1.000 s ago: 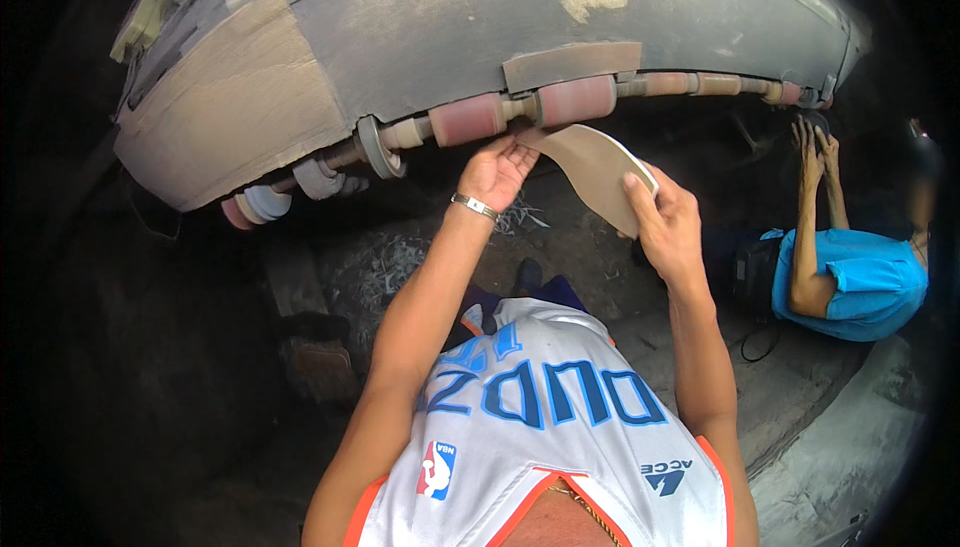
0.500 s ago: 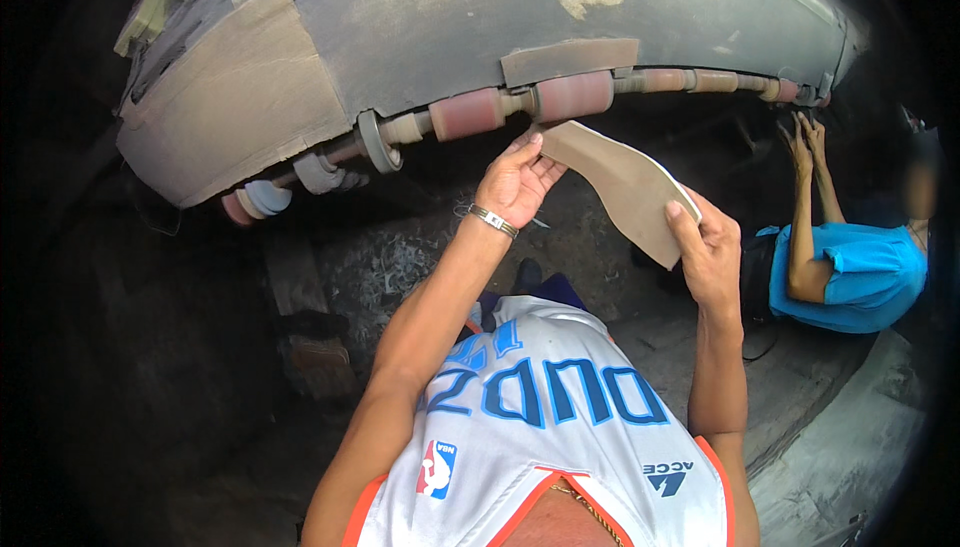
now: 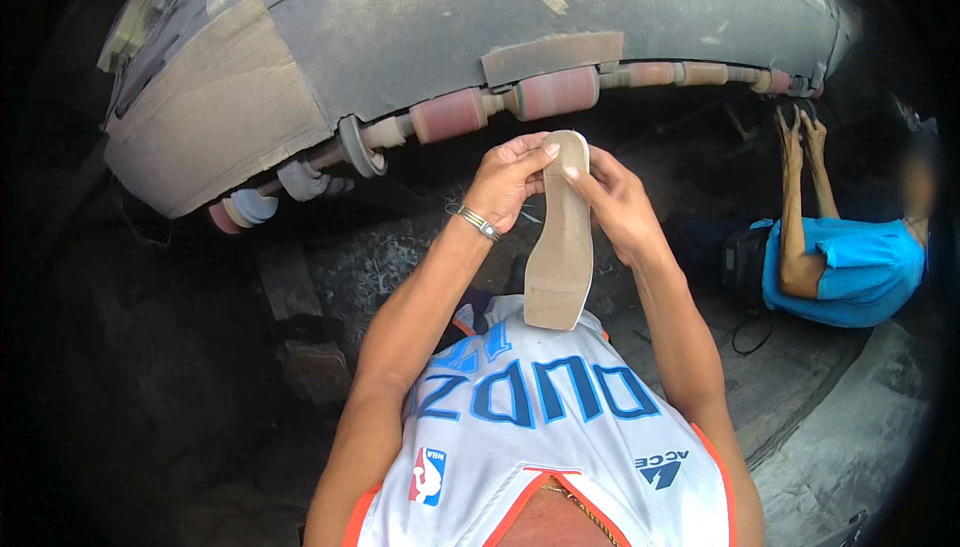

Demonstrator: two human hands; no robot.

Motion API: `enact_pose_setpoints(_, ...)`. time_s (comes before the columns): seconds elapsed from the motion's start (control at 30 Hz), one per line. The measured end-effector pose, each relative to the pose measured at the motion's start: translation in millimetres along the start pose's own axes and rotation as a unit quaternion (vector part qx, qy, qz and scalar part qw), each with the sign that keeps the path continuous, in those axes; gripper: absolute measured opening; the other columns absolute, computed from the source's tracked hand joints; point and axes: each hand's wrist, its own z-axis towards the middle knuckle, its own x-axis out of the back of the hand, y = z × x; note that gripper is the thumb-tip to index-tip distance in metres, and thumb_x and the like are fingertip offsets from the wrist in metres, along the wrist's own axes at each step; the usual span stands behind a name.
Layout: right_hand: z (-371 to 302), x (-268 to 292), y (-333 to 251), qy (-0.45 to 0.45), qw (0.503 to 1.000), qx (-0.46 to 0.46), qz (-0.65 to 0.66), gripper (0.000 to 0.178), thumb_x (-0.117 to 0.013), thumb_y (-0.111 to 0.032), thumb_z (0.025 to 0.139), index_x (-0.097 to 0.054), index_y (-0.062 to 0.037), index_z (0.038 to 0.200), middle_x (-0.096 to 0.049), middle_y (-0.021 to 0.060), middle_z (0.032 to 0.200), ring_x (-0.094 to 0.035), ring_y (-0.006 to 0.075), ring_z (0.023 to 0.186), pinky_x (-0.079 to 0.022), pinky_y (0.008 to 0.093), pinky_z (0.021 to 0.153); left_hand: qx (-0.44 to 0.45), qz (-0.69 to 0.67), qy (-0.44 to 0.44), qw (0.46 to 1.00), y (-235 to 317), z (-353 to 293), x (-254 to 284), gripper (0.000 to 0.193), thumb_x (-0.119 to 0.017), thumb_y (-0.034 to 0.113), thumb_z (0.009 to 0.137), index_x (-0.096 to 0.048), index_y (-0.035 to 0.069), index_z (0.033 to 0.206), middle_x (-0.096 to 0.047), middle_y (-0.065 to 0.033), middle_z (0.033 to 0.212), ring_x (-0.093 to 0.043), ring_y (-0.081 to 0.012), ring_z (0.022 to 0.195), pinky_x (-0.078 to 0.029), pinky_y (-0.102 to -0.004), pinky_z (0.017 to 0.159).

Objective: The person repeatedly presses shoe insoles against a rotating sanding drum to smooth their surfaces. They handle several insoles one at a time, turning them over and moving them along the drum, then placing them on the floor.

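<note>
Item: sole-shaped piece (image 3: pixel 558 247), 1 pc, tan face, white edge showing at rounded end.
Loc.: betw. both hands, below & apart from red roller (image 3: pixel 560 94); squared end overlaps white shirt (image 3: pixel 545 382) in view.
L hand (image 3: pixel 505 179): gripping L edge nr rounded end, thumb on face.
R hand (image 3: pixel 620 202): gripping opp. edge, thumb on face; fingers partly hidden behind.
Wt.: prob. light, thin sheet.
Stiffness: est. semi-stiff w/ some flex; sits nr flat though held at one end only.
Surface: looks matte, prob. not slippery.
Fragility: est. low; thin edges might nick.
Best hold: opp. edges, thumbs on face; wide end = spare grip.
</note>
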Motion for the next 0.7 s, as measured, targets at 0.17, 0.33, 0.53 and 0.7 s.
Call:
enact_pose_setpoints(0.17,40.5,-21.8,1.2,-0.011,0.998,-0.049,0.034,0.038,-0.078,-0.028,0.101,-0.076,0.0011,0.124,-0.078,0.0105,0.103,-0.072,0.0152,0.086,-0.060,0.0325,0.077,0.007,0.049,0.079,0.996,-14.3,-47.4,2.4,0.050,-0.077,0.026,0.102,-0.055,0.001,0.140,-0.071,-0.0099,0.126,-0.072,-0.0175,0.110,-0.061,-0.0368,0.093)
enact_pose_setpoints(0.33,61.6,-25.3,-2.3,-0.029,0.994,-0.087,0.050,0.035,-0.082,-0.025,0.096,-0.077,0.0037,0.116,-0.077,0.0114,0.095,-0.071,0.0155,0.076,-0.059,0.0306,0.068,0.170,0.006,-0.072,0.983,-29.8,-111.1,4.0,0.056,-0.081,0.020,0.098,-0.052,0.003,0.143,-0.070,-0.0101,0.131,-0.071,-0.0197,0.117,-0.063,-0.0386,0.090)
enact_pose_setpoints(0.53,79.8,-32.6,-8.9,-0.034,0.991,-0.121,0.053,0.030,-0.083,-0.022,0.095,-0.077,0.0042,0.108,-0.075,0.0105,0.087,-0.069,0.0156,0.070,-0.056,0.0297,0.062,0.093,-0.066,-0.079,0.990,-38.0,-118.8,-9.8,0.064,-0.080,0.007,0.096,-0.047,0.001,0.150,-0.069,-0.0117,0.137,-0.068,-0.0202,0.125,-0.058,-0.0376,0.105)
enact_pose_setpoints(0.7,56.8,-31.3,-10.3,0.022,0.996,-0.050,0.070,0.026,-0.082,-0.019,0.095,-0.080,0.0032,0.107,-0.077,0.0107,0.088,-0.069,0.0142,0.070,-0.055,0.0294,0.063,0.096,-0.058,-0.047,0.993,-42.0,-137.9,4.0,0.057,-0.079,0.003,0.094,-0.055,-0.003,0.145,-0.070,-0.0134,0.134,-0.069,-0.0195,0.124,-0.055,-0.0352,0.109)
